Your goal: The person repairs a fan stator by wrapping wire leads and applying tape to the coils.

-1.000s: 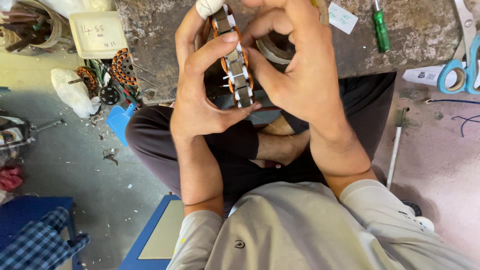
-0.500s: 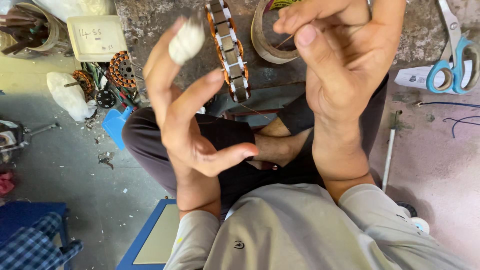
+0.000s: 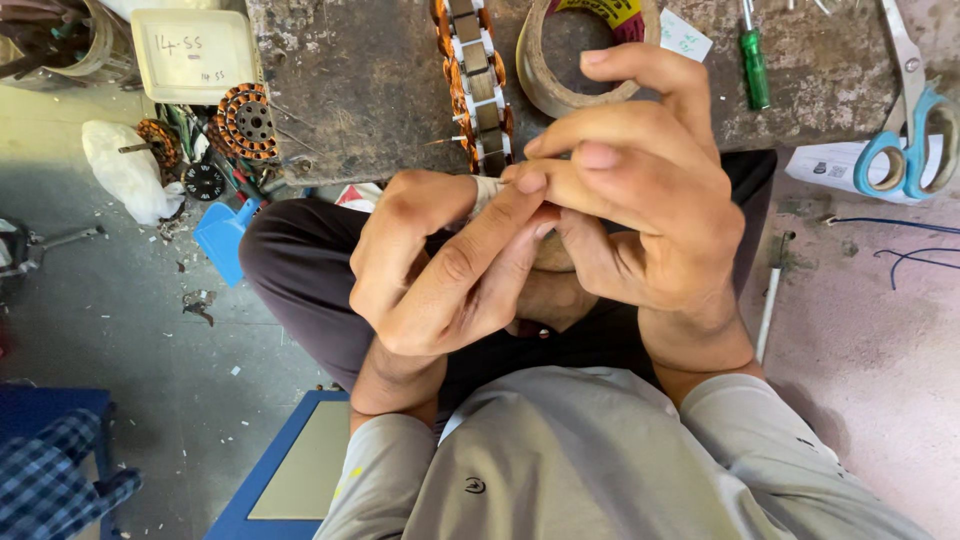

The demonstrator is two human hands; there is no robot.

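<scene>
Small white roll, tape or cloth by the look of it [image 3: 487, 190], sits at frame centre, pinched between my two hands just below the near edge of the bench [image 3: 360, 90]. Left hand [image 3: 440, 265] closes its grip on the roll from the left, thumb laid across toward the right hand. Right hand [image 3: 640, 200] meets it with fingertips drawn together in a narrow grip at the roll's end; whether it pinches a loose end I cannot tell. My judgement: both hands are held close over the lap to keep the piece steady.

Just above, one wound stator with copper coils [image 3: 475, 80] lies on the bench, touching its near edge, within easy reach. Beside it, one wide tape ring [image 3: 545, 85]. Further right: one green screwdriver [image 3: 755, 65], one pair of blue-handled scissors [image 3: 915, 130]. Upper left, off the bench: one white lidded box [image 3: 195, 55] and two smaller copper windings [image 3: 245, 120] among loose parts.
</scene>
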